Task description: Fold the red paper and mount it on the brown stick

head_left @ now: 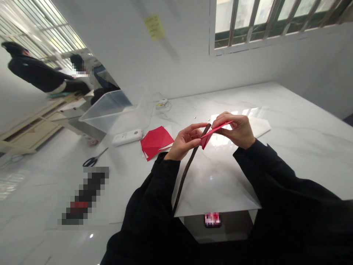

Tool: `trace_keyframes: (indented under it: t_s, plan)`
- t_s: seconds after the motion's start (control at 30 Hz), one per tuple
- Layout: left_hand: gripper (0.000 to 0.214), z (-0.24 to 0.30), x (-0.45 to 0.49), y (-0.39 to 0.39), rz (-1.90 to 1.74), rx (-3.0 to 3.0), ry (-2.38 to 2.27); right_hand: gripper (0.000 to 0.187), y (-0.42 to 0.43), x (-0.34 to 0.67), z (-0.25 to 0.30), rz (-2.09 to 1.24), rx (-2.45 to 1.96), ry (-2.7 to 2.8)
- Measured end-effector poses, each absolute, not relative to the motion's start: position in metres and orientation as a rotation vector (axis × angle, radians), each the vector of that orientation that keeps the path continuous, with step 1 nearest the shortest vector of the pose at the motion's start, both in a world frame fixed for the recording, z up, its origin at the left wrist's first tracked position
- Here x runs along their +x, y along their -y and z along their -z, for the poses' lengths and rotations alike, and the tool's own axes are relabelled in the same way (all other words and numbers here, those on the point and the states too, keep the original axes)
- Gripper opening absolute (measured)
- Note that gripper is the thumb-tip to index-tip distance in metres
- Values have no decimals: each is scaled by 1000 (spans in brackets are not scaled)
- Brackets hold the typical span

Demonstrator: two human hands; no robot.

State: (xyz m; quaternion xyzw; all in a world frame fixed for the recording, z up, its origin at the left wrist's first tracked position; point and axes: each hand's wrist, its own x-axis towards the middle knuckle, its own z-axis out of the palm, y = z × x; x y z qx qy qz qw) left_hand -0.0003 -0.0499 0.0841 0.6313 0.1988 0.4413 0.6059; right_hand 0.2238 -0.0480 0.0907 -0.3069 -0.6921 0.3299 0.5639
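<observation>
Tabletop (pixel 300 151): white, marbled
Left hand (pixel 182 142): pinching brown stick (pixel 185 173) near its top
Right hand (pixel 240 129): gripping red paper (pixel 205 140) beside stick

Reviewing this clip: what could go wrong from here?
The red paper looks thin and is pinched by the right hand against the stick's top, so it might crease or tear.

The stick is long and the left hand grips only near its top, so it could swivel.

Its lower part runs beside the left sleeve, which might knock it.
</observation>
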Motion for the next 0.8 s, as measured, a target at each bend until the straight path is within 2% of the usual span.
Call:
trace_keyframes:
  t_s: [0.3, 0.53, 0.7, 0.8]
  plan:
    - [51, -84, -1, 51, -1006, 1451, -506, 17, 48, 222, -92, -806, -714, 1593]
    - [57, -74, 0, 48, -1045, 1406, -509, 31, 46, 222, -89, -1027, -669, 1524]
    - [56, -69, 0, 45, -1093, 1403, -558, 49, 46, 218, -87, -1202, -679, 1435]
    - [53, -70, 0, 44, -1112, 1388, -574, 52, 44, 214, -83, -1295, -667, 1375]
